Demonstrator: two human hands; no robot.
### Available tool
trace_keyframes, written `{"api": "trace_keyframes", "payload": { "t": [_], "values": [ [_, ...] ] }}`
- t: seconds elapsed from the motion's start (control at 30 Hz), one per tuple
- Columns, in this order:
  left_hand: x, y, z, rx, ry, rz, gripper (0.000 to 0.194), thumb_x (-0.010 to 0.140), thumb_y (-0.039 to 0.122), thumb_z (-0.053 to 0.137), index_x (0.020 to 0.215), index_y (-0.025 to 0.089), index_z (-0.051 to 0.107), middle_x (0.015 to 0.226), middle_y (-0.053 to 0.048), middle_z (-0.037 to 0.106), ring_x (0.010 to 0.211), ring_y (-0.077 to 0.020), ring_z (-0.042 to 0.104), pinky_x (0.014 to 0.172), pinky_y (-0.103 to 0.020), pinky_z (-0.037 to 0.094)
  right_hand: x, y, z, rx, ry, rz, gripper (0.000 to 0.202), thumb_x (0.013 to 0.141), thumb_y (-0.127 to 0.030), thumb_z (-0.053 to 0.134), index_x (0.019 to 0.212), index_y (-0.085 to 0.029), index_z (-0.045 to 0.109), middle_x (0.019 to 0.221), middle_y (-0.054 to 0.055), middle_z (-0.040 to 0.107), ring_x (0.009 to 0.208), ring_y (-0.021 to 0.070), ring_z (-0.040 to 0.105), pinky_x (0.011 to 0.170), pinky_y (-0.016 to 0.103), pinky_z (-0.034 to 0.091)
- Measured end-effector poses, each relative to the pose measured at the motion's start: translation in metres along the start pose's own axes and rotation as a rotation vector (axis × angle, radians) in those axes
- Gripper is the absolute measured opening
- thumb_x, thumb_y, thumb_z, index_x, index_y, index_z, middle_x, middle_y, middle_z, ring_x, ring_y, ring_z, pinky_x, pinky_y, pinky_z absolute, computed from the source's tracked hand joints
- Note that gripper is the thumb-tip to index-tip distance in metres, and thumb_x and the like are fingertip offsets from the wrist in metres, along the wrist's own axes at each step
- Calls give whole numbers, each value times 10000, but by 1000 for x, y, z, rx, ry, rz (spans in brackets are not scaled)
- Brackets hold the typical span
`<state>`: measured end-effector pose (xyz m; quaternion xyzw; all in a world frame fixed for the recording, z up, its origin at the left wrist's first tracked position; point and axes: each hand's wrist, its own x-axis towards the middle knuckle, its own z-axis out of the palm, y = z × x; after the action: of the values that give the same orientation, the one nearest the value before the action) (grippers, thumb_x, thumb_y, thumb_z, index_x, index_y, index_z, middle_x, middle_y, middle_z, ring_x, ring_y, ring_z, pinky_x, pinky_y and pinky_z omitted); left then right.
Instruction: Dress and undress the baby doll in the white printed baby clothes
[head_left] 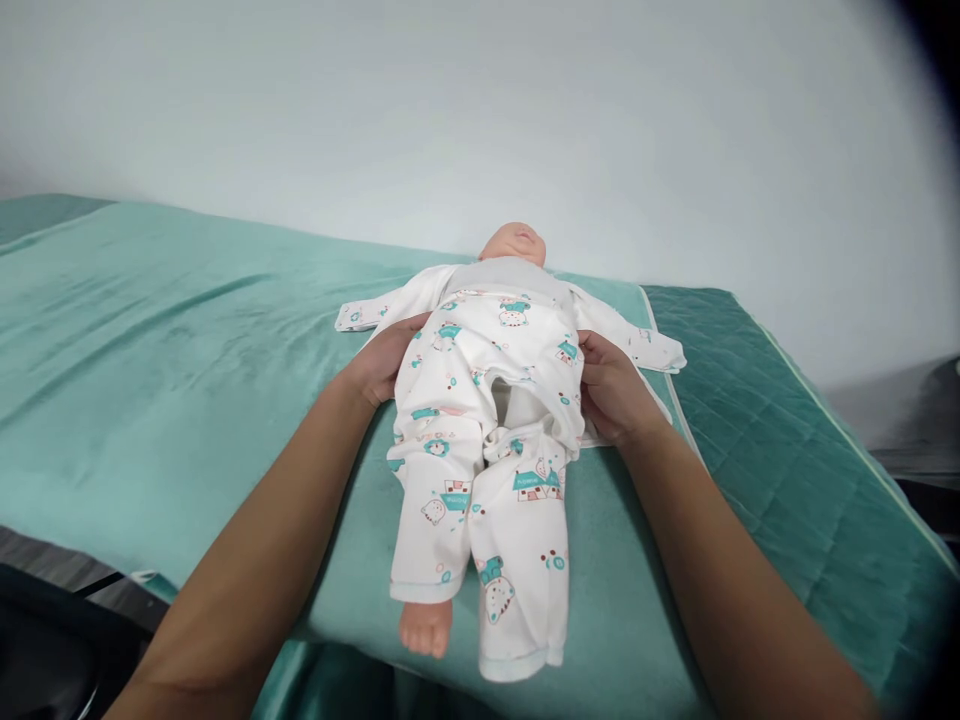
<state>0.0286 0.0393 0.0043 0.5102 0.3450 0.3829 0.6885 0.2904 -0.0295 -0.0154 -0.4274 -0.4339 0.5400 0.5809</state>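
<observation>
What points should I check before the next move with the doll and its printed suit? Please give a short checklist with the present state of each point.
1. Left hand on the printed suit at the doll's side: ok.
2. Right hand on the suit at the other side: ok.
3. Doll lies on its back on the green blanket: ok.
4. Both feet out of the suit legs: not ok; one bare foot shows, the other leg end looks empty.
5. Crotch of the suit closed: not ok; it gapes open.
6. Arms inside the sleeves: cannot tell.
</observation>
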Motion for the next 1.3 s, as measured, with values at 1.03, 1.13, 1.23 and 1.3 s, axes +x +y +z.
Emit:
{"api": "trace_keyframes", "payload": {
  "t": [1.03,1.13,1.23,1.3],
  "values": [
    [-1,0,0,92,74,75,445,690,250,733,1131,198,701,1056,-80,748,969,-292,696,832,-422,571,2,-1,-6,-158,-55,-23,204,777,-377,622,957,-287,585,876,2,649,673,174,577,575,318,460],
    [0,-1,-1,121,111,73,469,680,279,759,1139,204,701,1038,-75,752,946,-289,701,822,-417,571,1,-2,-5,-219,-32,-39,216,765,-386,632,945,-292,557,920,-4,649,684,170,571,559,303,445],
    [1,-2,-1,130,128,87,497,676,306,773,1156,203,698,1054,-80,749,935,-287,706,824,-419,572,-1,-2,-3,-233,-40,-54,266,731,-375,678,942,-292,538,973,-11,654,752,179,588,581,297,457],
    [0,-2,0,133,125,78,517,671,309,781,1168,199,695,1071,-90,746,936,-291,707,825,-421,574,-2,-2,-2,-231,-60,-63,302,712,-349,707,952,-289,534,987,-9,655,803,188,596,609,298,472]
  ]
}}
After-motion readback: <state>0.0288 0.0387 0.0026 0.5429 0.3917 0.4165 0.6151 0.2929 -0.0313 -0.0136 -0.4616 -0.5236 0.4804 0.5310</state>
